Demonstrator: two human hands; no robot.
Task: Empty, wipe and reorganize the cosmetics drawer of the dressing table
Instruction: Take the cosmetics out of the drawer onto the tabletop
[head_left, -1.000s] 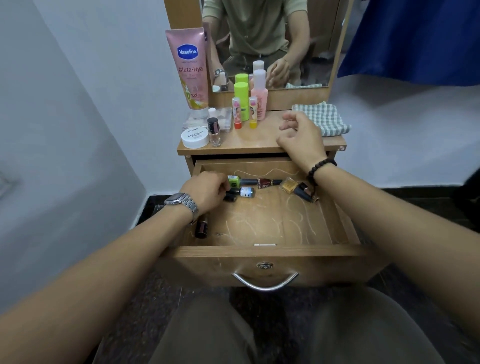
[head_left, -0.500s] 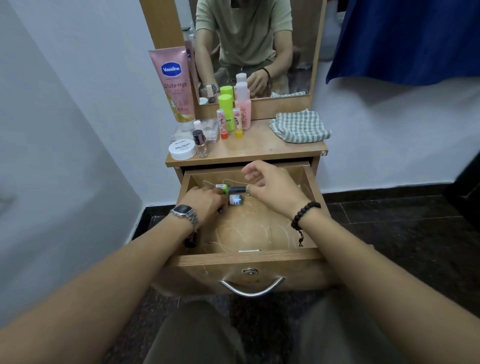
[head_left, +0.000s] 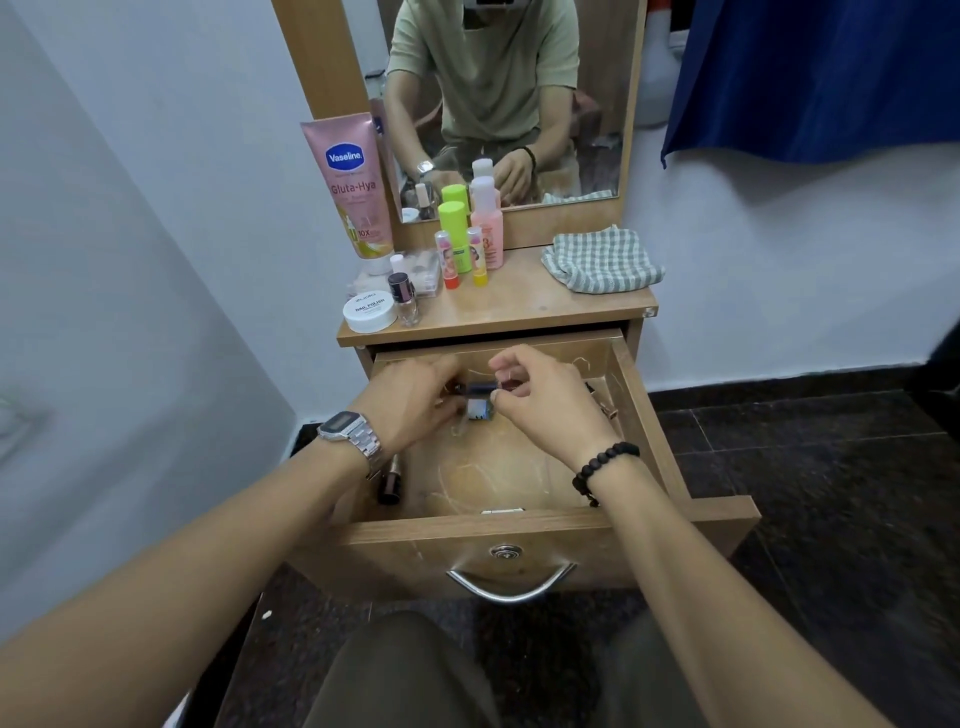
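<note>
The wooden drawer (head_left: 649, 431) of the dressing table is pulled out. Both hands are inside it near the back. My left hand (head_left: 415, 402) is closed around small cosmetic tubes at the back left. My right hand (head_left: 545, 402) hovers just right of it, fingers curled and pinching over a small blue-capped bottle (head_left: 479, 408) between the hands. A dark tube (head_left: 390, 483) lies at the drawer's left side under my left wrist. Small bottles (head_left: 605, 405) peek out behind my right hand. Loose threads lie on the drawer floor.
On the tabletop (head_left: 519, 306) stand a pink Vaseline tube (head_left: 350, 182), green and pink bottles (head_left: 470, 228), a white jar (head_left: 370, 313), a nail polish bottle (head_left: 402, 297) and a checked cloth (head_left: 602, 260). A mirror (head_left: 509, 104) rises behind. White walls stand at both sides.
My right hand came down from the tabletop edge into the drawer, next to my left hand. The left hand stayed at the back-left items. The view tilted upward.
</note>
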